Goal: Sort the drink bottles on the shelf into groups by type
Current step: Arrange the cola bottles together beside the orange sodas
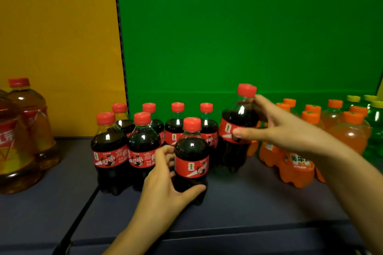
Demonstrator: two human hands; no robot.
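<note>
Both hands grip cola bottles on the shelf (248,203): the left hand (165,182) wraps the front cola bottle (191,163), the right hand (279,128) clasps a tilted cola bottle (238,128) between the cola cluster (128,147) and orange soda bottles (298,157); tea bottles (22,134) stand at the left edge

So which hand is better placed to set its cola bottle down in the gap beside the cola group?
Probably the right hand: its cola bottle is tilted right beside the cola group.
</note>
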